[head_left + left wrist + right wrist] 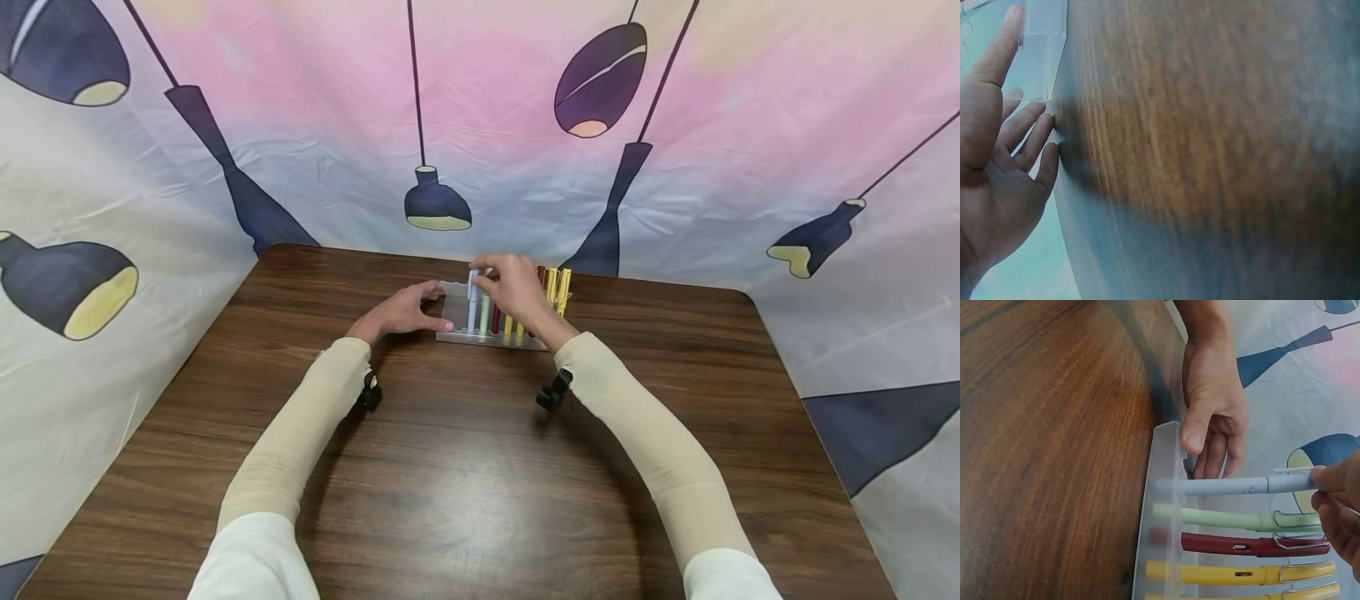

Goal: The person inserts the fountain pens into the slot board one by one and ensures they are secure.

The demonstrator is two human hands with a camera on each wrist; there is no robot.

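Observation:
A clear pen stand sits near the table's far edge with several pens in a row. My right hand pinches the capped end of a pale blue pen between thumb and fingers. That pen's lower end lies behind the stand's frosted front ledge. Beside it come a light green pen, a dark red pen and a yellow pen. With fingers loosely extended, my left hand touches the stand's left end, its thumb along the front and the other fingers behind.
More yellow pens stand at the right end of the row, partly behind my right hand. The brown wooden table extends toward me. A cloth printed with lamps hangs right behind the table's far edge.

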